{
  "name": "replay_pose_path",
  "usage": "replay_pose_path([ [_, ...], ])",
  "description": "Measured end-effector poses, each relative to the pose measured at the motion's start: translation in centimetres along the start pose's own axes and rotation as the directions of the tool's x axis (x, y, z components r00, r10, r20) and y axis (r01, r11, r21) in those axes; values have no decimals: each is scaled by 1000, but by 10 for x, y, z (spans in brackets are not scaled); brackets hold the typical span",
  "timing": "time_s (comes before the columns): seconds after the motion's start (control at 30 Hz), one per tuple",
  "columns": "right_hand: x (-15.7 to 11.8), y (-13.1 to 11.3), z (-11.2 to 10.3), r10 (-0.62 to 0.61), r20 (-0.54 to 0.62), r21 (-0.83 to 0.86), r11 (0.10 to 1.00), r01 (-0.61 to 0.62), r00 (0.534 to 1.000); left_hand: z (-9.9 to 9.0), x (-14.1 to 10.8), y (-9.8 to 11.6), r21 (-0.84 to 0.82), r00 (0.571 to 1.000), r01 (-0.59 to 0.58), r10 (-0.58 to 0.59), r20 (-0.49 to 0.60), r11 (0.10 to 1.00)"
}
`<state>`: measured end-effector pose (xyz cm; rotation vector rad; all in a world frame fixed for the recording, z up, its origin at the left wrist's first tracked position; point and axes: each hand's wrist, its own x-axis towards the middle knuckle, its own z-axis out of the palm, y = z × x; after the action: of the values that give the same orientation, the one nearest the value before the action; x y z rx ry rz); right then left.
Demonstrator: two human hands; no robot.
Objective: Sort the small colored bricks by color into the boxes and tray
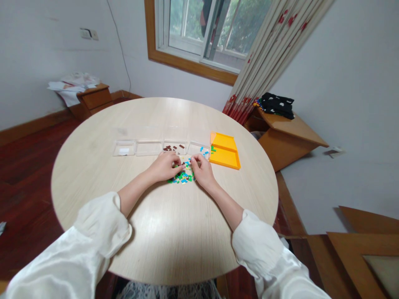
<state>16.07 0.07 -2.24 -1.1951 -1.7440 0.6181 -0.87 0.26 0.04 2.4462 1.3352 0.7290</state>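
Note:
A loose pile of small building bricks (183,178), green, blue, yellow and brown, lies on the table between my hands. My left hand (165,166) is at the pile's left edge, fingers curled and thumb stretched over the bricks. From the right, my right hand (202,169) reaches in with thumb and fingers bent together at the pile's upper edge. Whatever either set of fingertips holds is too small to make out. Just beyond are clear boxes: one (175,148) has brown bricks in it, and another (198,147) has a few blue ones.
Two more clear boxes, a left one (124,148) with a white slip and a middle one (149,148), continue the row. An opened yellow case (225,158) with green bricks at its left edge lies right. The round table (168,241) stands near a window (202,33).

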Motion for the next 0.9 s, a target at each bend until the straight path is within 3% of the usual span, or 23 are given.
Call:
replay_pose_path([
  [0.17,1,-1,-3,20,-49,5,1000,-19,999,3,1,5,72,999,43,-46,29,996],
  [0.43,3,-6,-8,81,-72,135,988,-71,994,6,2,6,34,997,68,-70,41,997],
  [0.73,5,-9,-11,184,-25,410,898,-157,983,10,3,2,-103,997,48,-54,-55,993],
  [0.9,7,-8,-12,160,-37,438,890,-128,986,7,3,6,-316,977,141,-183,-106,938],
])
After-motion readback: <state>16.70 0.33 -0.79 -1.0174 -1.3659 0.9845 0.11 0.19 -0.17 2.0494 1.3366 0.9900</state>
